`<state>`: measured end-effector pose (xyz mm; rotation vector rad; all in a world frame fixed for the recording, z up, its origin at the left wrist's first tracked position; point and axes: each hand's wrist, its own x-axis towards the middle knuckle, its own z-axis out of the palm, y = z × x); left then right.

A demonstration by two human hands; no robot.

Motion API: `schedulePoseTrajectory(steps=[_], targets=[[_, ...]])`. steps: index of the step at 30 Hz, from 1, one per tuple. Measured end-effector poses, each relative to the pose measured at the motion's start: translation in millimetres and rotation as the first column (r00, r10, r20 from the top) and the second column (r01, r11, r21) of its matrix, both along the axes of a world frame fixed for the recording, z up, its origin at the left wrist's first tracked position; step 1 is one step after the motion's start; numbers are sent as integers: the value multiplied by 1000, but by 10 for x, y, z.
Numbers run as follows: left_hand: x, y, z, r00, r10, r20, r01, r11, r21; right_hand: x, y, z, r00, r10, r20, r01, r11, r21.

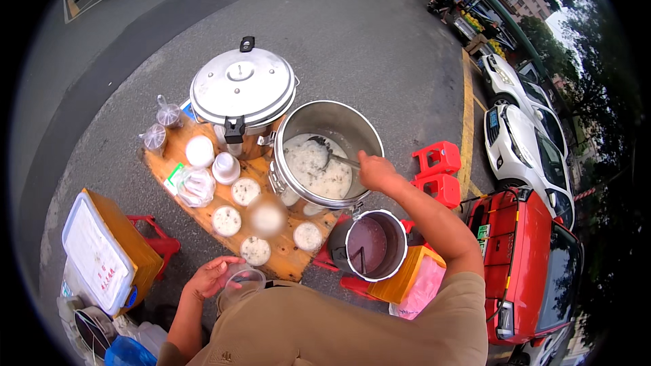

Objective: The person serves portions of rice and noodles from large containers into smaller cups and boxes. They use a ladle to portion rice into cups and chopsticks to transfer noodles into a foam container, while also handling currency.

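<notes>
My right hand (377, 171) grips the handle of a ladle (345, 161). Its dark bowl sits in a pale, lumpy, soup-like food inside a large steel pot (330, 112). In my left hand (209, 275), close to my body, is a clear plastic cup (245, 280) that looks empty. Filled cups stand on the wooden table (277, 259) between my hands, among them one cup (227, 221) at the left, one cup (256, 250) near the front edge and another cup (307, 236) to the right. A blurred patch hides part of the group.
A lidded pot (239, 79) stands at the table's far side. Stacked cups (226, 168) and plastic bags (195, 186) lie left. Right of the table are a pot of purplish liquid (367, 239) and red stools (440, 157). A lidded box (101, 251) is at left; a red car (521, 264) is parked right.
</notes>
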<state>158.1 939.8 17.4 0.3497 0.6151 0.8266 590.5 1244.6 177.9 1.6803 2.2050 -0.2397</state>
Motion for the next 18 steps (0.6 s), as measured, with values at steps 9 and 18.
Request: schedulePoseTrajectory(steps=[9,18], targets=[[56,86,221,973,-188,-131,208,966,157,-177,95,-662,990,-83,-117,79,996,-36],[162,626,307,983,161,-91,-142,972,188,153,-148,-436,662,-441,-606,258,893,-369]])
